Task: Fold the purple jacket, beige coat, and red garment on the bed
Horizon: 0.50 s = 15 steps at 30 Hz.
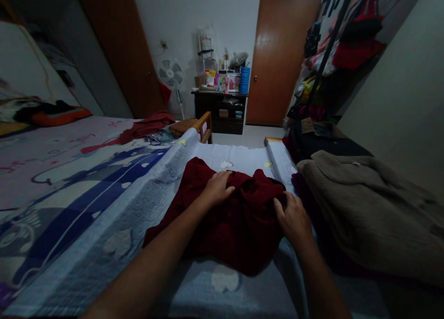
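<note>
A dark red garment (229, 231) lies bunched and creased on the light blue quilted cover (225, 282). On its upper left part rests my left hand (217, 188), palm down, with the thumb apart from the other fingers. My right hand (293, 215) is at the garment's right edge, its thumb and fingers apart and curved, the fingertips touching the cloth. The cloth hides part of the fingertips of both hands.
A brown coat (364, 212) and dark clothes lie along the right side. A bed with a blue and white blanket (93, 194) stands at left. Further off are a wooden rail (207, 129), a fan (171, 73), a dark cabinet (222, 110) and a door (277, 55).
</note>
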Each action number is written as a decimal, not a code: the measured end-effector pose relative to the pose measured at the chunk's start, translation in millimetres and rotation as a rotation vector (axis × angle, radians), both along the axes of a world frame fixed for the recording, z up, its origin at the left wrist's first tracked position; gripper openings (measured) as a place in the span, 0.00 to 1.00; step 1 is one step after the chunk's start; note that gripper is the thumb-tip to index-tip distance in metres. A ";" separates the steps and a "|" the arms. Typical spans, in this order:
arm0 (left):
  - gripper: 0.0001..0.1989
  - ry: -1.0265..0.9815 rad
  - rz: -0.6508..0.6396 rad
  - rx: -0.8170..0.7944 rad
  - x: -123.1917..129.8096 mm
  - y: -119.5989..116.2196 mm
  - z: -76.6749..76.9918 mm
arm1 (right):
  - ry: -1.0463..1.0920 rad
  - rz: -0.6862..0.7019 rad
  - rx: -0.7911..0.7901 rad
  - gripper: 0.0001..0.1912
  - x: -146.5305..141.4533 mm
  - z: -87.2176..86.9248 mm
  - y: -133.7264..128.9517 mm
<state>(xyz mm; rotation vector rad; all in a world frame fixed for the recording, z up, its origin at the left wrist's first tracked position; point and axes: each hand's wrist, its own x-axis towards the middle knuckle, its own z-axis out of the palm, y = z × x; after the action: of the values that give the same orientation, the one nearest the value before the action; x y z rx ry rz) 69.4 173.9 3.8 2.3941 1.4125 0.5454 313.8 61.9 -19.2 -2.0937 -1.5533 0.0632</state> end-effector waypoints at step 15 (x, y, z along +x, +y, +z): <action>0.34 0.287 -0.099 -0.307 2.7 78.1 -39.5 | 0.323 0.333 -0.109 0.50 -30.7 -53.8 0.1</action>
<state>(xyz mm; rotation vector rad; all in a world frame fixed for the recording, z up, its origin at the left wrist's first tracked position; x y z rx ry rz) 72.1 252.0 -35.8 2.3371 1.3612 -0.0430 283.1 61.9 -73.0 -1.7717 -1.7032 0.5857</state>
